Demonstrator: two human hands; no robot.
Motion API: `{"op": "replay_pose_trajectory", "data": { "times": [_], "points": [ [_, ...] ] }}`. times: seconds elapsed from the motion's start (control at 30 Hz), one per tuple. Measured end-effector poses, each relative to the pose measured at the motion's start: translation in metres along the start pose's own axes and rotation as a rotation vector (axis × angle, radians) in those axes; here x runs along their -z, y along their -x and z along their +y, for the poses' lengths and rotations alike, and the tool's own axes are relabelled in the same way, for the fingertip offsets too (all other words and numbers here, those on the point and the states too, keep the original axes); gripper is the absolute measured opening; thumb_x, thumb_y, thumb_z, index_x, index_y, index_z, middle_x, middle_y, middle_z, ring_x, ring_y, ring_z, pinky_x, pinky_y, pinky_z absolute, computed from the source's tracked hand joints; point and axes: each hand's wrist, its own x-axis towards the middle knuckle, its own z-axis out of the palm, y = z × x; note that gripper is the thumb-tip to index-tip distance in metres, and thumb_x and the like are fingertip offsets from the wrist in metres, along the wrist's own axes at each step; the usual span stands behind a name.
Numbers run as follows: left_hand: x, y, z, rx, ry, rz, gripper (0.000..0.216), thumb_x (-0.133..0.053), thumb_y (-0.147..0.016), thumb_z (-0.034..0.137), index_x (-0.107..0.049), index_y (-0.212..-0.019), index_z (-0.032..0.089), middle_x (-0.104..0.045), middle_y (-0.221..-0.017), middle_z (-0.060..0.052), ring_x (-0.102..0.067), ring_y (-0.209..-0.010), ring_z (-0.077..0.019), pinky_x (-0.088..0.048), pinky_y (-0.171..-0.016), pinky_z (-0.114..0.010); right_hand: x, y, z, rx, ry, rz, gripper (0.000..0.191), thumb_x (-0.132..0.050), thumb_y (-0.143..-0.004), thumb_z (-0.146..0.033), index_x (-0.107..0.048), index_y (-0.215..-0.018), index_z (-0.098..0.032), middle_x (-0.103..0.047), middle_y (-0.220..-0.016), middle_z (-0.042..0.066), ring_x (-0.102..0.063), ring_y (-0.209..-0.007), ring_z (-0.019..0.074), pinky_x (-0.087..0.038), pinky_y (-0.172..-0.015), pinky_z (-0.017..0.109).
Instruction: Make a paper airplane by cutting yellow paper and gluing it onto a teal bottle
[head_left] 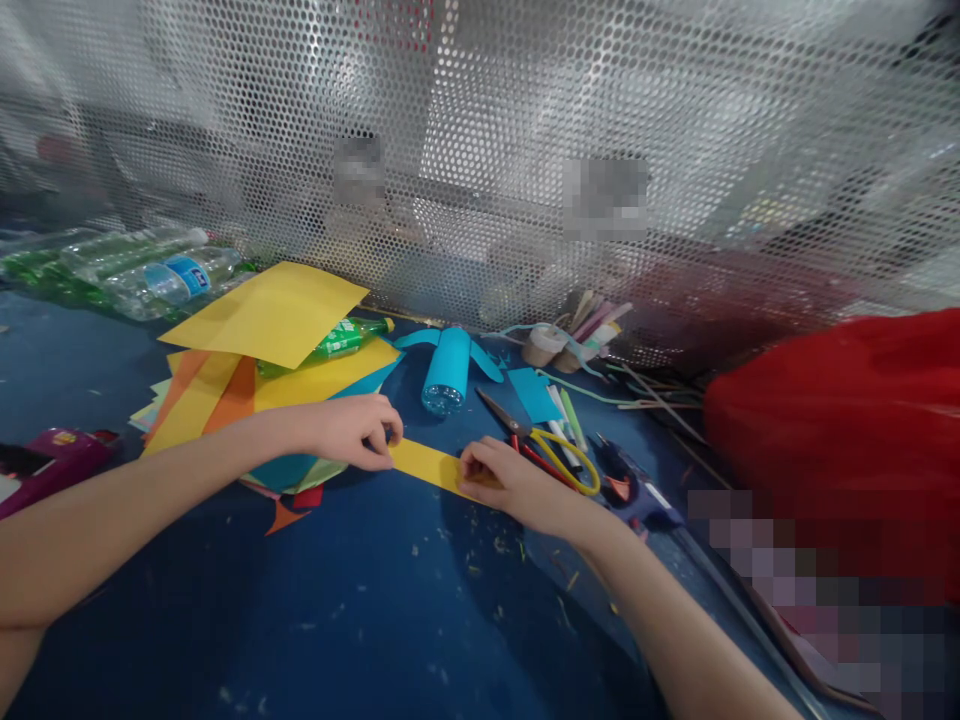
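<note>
At the middle of a blue table (360, 620), the left hand (352, 430) pinches one end of a yellow paper strip (426, 463) with curled fingers. The right hand (504, 478) curls over the other end and presses it down. The strip lies flat between the hands, on the table.

It looks already cut to a narrow band. No fold, roll or glue shows on it, so shaping seems not yet done.

Scissors (551, 450) lie just beside the right hand, and a glue gun (634, 487) lies near them. A blue paper tube (445, 372) lies behind the strip. Loose coloured sheets (270, 315) pile up beside the left hand, with plastic bottles (150, 275) beyond.

A red bag (840, 420) crowds the right side, and a perforated metal screen (480, 120) closes the back. Open room lies toward the person, dotted with small scraps.
</note>
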Motion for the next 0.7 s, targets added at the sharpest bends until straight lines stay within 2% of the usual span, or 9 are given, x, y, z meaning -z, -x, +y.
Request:
{"op": "replay_pose_trajectory", "data": {
  "times": [0.2, 0.37, 0.47, 0.53, 0.63, 0.7],
  "points": [
    [0.006, 0.002, -0.007, 0.037, 0.077, -0.068, 0.022, -0.058, -0.08, 0.03, -0.075, -0.066, 0.024, -0.067, -0.104, -0.003, -0.054, -0.098, -0.019, -0.037, -0.09, -0.031, 0.0, 0.0, 0.001, 0.001, -0.008, -0.003, 0.005, -0.055, -0.084, -0.025, -0.052, -0.083, -0.021, -0.053, -0.088, 0.002, -0.052, -0.081, 0.0165, -0.043, -0.075, 0.03],
    [0.009, 0.003, -0.007, 0.189, 0.199, -0.049, 0.029, -0.053, -0.081, 0.03, -0.072, -0.062, 0.02, -0.067, -0.105, -0.005, -0.059, -0.088, -0.0173, -0.041, -0.079, -0.028, 0.0, -0.001, 0.002, -0.006, -0.051, 0.009, 0.005, -0.057, -0.082, -0.022, -0.053, -0.082, -0.021, -0.054, -0.088, 0.002, -0.053, -0.079, 0.0154, -0.044, -0.072, 0.028],
    [0.008, 0.002, -0.004, 0.29, 0.249, 0.047, 0.026, -0.053, -0.082, 0.036, -0.072, -0.084, 0.019, -0.067, -0.102, -0.008, -0.06, -0.085, -0.0173, -0.043, -0.074, -0.027, -0.002, -0.003, 0.002, -0.046, -0.058, 0.042, 0.007, -0.056, -0.083, -0.027, -0.055, -0.086, -0.021, -0.055, -0.083, 0.001, -0.053, -0.073, 0.0151, -0.045, -0.067, 0.028],
    [0.004, 0.0, -0.001, 0.302, 0.241, 0.1, 0.034, -0.06, -0.078, 0.04, -0.066, -0.105, 0.02, -0.065, -0.106, -0.009, -0.059, -0.089, -0.0191, -0.044, -0.076, -0.028, -0.005, -0.004, 0.002, -0.064, -0.014, 0.14, 0.019, -0.06, -0.082, -0.034, -0.057, -0.096, -0.021, -0.056, -0.088, 0.003, -0.054, -0.079, 0.017, -0.046, -0.07, 0.03],
    [-0.005, -0.006, 0.005, 0.194, 0.128, 0.115, 0.06, -0.071, -0.066, 0.042, -0.057, -0.121, 0.021, -0.059, -0.115, -0.011, -0.053, -0.106, -0.0264, -0.041, -0.086, -0.037, -0.01, -0.007, 0.001, -0.023, 0.127, 0.269, 0.045, -0.071, -0.072, -0.039, -0.057, -0.112, -0.023, -0.057, -0.106, 0.007, -0.054, -0.097, 0.0231, -0.043, -0.085, 0.038],
    [-0.01, -0.01, 0.007, 0.157, 0.082, 0.106, 0.062, -0.073, -0.064, 0.041, -0.057, -0.12, 0.02, -0.058, -0.114, -0.011, -0.051, -0.108, -0.0278, -0.039, -0.089, -0.039, -0.012, -0.008, -0.002, -0.003, 0.196, 0.276, 0.044, -0.074, -0.069, -0.038, -0.061, -0.108, -0.022, -0.059, -0.104, 0.007, -0.054, -0.098, 0.0253, -0.041, -0.086, 0.04]
  ]
}}
